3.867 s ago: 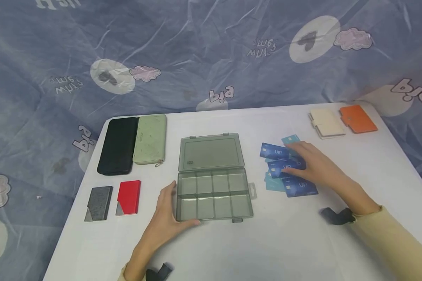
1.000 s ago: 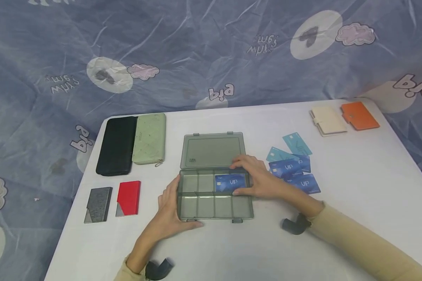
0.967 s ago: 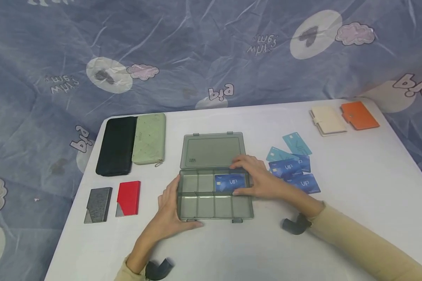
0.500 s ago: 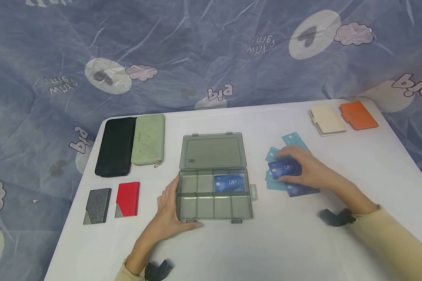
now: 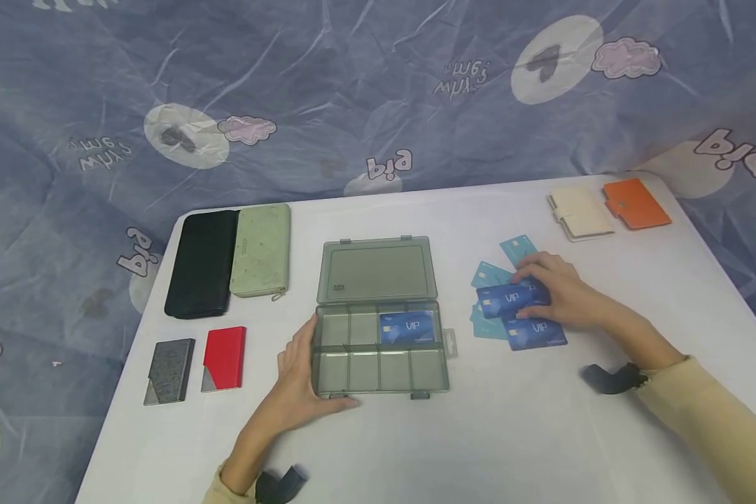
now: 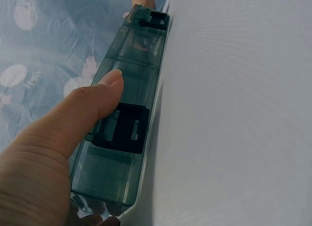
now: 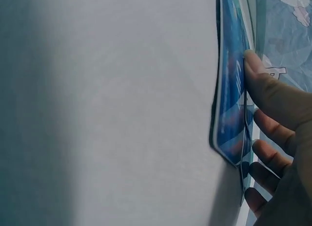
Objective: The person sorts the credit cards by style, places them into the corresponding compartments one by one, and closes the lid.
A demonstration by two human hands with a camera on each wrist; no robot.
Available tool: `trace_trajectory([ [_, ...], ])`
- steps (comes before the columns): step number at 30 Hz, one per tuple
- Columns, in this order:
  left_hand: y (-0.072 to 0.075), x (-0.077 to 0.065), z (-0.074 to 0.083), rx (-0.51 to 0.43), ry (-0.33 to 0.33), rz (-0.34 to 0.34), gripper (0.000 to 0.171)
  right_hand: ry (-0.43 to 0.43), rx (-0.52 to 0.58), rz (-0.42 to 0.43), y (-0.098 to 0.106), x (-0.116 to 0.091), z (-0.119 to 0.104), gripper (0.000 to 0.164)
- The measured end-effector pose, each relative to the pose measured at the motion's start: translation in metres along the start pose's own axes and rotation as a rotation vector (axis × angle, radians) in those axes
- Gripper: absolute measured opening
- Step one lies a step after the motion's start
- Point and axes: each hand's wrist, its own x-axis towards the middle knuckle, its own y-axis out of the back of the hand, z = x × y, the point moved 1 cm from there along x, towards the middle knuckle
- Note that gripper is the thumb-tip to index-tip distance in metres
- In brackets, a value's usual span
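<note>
A grey-green see-through compartment box point(image 5: 381, 348) lies with its lid point(image 5: 378, 269) folded back. One blue VIP card point(image 5: 407, 327) lies in its far row, over the right-hand compartments. My left hand point(image 5: 296, 381) holds the box's near left corner. In the left wrist view its thumb presses the front wall beside a latch. Right of the box, blue VIP cards point(image 5: 500, 299) and light-blue cards point(image 5: 491, 273) overlap in a loose pile. My right hand point(image 5: 563, 290) pinches a blue card at the pile, thumb at the near edge and fingers at the far edge; they hide part of it.
At the far left lie a black wallet point(image 5: 201, 262) and a green zip wallet point(image 5: 261, 248). Nearer are a grey card case point(image 5: 170, 371) and a red card case point(image 5: 225, 357). Cream point(image 5: 582, 212) and orange point(image 5: 636, 203) snap-tab holders lie far right.
Since earlier, a blue card has come into the box's far row. My right hand has left the box and moved right to the card pile. The left hand keeps its place.
</note>
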Motion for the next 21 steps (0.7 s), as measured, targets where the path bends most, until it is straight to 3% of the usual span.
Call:
trace_trajectory([
  [7,0.000,0.000,-0.001,-0.002,-0.003,0.002,0.131,-0.046,0.033,-0.044,0.000,0.003,-0.001,0.051],
  [16,0.002,0.000,-0.001,-0.002,-0.013,0.009,0.132,-0.011,-0.006,-0.060,0.002,0.011,0.000,0.054],
  [21,0.001,0.000,-0.002,-0.008,0.000,-0.004,0.130,-0.075,0.001,-0.082,0.003,0.013,-0.001,0.057],
])
